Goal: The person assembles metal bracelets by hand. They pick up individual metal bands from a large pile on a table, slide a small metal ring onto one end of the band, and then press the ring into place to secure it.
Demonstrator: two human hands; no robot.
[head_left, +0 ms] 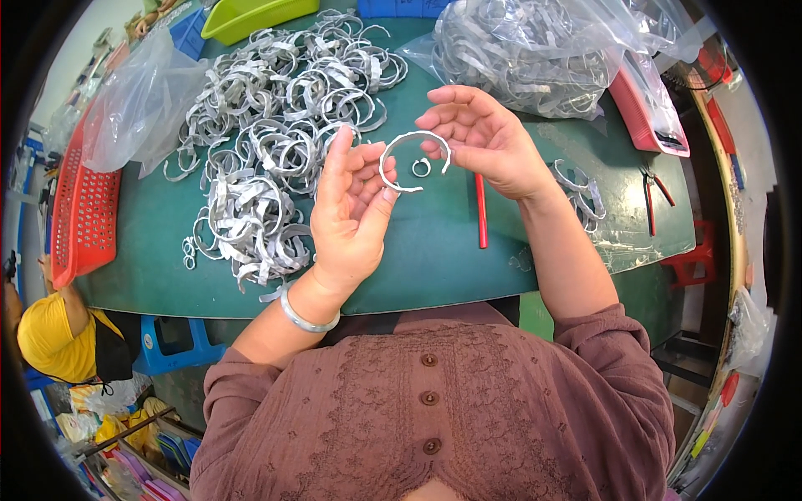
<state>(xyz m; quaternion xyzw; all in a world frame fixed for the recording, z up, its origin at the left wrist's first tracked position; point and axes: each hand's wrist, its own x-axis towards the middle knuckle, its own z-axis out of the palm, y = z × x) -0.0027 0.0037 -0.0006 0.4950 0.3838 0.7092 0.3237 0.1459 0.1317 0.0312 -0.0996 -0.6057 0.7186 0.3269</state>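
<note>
An open cuff bangle [392, 154], pale silver with a faceted outer edge, is held up over the table between my hands. My left hand [349, 213] has its thumb against the bangle's lower left, with the index finger stretched upward. At the other side, my right hand [482, 144] meets the bangle's right end with its thumb and fingertips, the other fingers curled loosely. A small silver ring [421, 168] shows through the bangle's opening, apparently on the table. Left of my left hand spreads a big heap of similar bangles [255, 209].
A red-handled tool [481, 213] lies by my right forearm, with loose bangles [582, 196] and pliers [650, 200] farther right. Clear bags [535, 58] of bangles, a pink tray [643, 113], a green tray [251, 18] and a red basket [88, 200] edge the table. Someone in yellow [58, 334] is at left.
</note>
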